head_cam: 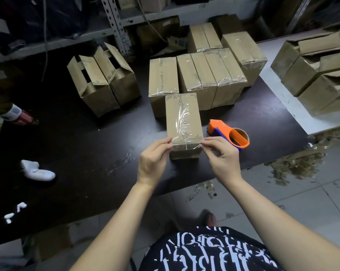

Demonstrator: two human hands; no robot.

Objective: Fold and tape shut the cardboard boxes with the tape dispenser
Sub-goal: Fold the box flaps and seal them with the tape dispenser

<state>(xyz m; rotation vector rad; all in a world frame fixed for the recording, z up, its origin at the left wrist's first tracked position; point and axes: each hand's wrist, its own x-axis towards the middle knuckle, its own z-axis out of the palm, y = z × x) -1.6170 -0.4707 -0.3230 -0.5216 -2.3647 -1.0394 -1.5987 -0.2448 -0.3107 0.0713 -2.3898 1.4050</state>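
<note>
A small cardboard box (182, 118) stands near the front edge of the dark table (77, 145), its flaps closed under a wrinkled strip of clear tape along the top seam. My left hand (153, 161) pinches the box's near left corner. My right hand (222, 155) pinches the near right corner, where a tape end crosses the edge. The orange tape dispenser (228, 133) lies on the table just right of the box, with no hand on it.
Several taped boxes (196, 75) stand in a row behind. Two boxes with open flaps (100, 79) sit at the back left. More open boxes (317, 71) are stacked on a white surface at the right. A white glove (37, 171) and a bottle (16, 114) lie left.
</note>
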